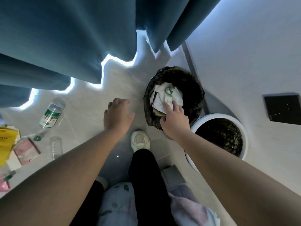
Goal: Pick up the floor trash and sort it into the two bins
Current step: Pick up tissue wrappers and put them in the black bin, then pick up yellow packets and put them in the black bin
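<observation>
Our right hand (175, 119) touches the paper (164, 95) in the dark bin (196, 88), fingers loose. Our empty, open left hand (118, 115) is nearer the bottle (51, 114), off to its left.

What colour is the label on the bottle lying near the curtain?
The label on the bottle is green and white with red print; head view.

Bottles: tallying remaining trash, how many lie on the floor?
2: a green-labelled bottle near the curtain; an unlabelled bottle beside the pink packet. More may hide at the left edge.
</observation>
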Tool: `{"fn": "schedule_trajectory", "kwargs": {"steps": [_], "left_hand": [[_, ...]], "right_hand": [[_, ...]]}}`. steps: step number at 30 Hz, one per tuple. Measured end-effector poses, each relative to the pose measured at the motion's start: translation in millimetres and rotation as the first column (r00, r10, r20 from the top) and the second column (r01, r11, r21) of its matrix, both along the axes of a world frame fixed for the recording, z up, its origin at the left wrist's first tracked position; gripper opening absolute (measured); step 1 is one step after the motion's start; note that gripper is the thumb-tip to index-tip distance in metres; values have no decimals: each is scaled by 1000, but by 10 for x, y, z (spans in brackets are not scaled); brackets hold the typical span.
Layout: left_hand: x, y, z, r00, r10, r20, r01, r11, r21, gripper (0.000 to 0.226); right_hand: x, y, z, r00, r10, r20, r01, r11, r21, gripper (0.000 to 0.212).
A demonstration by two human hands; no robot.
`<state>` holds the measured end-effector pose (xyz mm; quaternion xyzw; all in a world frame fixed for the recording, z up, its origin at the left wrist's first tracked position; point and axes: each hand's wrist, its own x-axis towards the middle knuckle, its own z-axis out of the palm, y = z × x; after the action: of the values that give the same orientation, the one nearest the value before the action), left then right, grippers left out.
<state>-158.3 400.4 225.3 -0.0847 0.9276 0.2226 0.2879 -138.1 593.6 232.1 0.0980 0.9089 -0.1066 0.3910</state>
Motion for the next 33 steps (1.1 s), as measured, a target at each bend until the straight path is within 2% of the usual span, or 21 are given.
{"fn": "schedule_trajectory", "kwargs": {"steps": [7,13,24,29,33], "left_hand": [[446,-971,179,995,98,-20,-98,995,3,50],[1091,-2197,337,976,217,-6,-216,971,-99,50],[2183,-4370,682,862,507,14,-490,841,-229,49],[2459,-4774,795,788,614,50,-592,776,-218,47],[2603,-4892,870,762,634,127,-592,763,-260,54]], "right_hand": [[144,-972,174,980,198,-24,-198,980,11,65],[340,-2228,306,902,431,-18,-431,902,-8,65],[819,-4620,591,702,708,-70,-712,699,-71,65],[1013,-5241,719,603,793,-86,-796,591,-129,65],[983,-5436,692,492,869,-49,-866,484,-125,64]]}}
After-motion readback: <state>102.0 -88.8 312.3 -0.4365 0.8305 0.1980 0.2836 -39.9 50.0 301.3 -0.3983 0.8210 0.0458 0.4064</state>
